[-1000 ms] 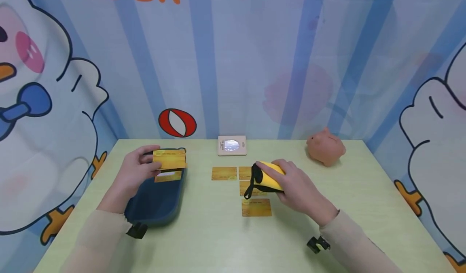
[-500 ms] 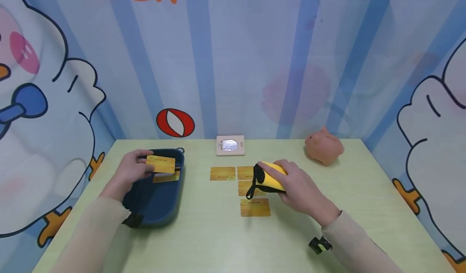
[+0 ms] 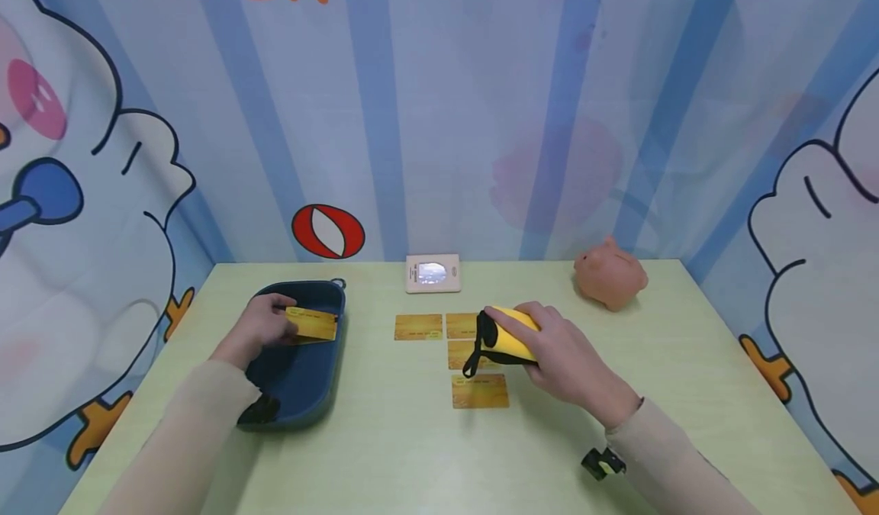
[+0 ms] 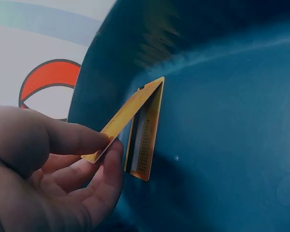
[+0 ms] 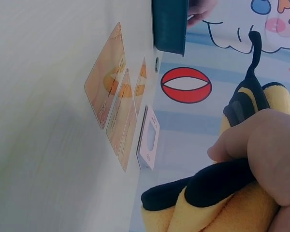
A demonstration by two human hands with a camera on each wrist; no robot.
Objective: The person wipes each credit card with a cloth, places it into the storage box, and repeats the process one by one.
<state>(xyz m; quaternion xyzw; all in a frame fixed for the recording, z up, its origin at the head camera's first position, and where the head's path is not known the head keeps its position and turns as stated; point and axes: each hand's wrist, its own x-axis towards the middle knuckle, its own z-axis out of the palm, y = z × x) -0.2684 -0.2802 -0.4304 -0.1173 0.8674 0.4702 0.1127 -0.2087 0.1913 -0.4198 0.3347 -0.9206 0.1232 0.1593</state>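
My left hand [image 3: 264, 326] reaches into the dark blue bin [image 3: 298, 389] and pinches a gold bank card [image 4: 123, 118] between thumb and fingers. The card's far end meets a second gold card [image 4: 144, 145], which shows its striped back inside the bin. In the head view the held card mostly covers that second one. My right hand [image 3: 566, 358] grips a yellow pouch [image 3: 511, 336] with black trim and a black strap loop, above the table. Several gold cards [image 3: 479, 391] lie below and beside the pouch, some partly hidden by it.
At the back of the table stands a pink piggy bank [image 3: 610, 275] on the right. A flat pale pink box [image 3: 433, 274] with an oval window lies at the back middle. A striped duck-print curtain [image 3: 439, 118] hangs behind the table.
My left hand has lowered its card into the bin, down against the card lying there. My right hand keeps the pouch in nearly the same place.
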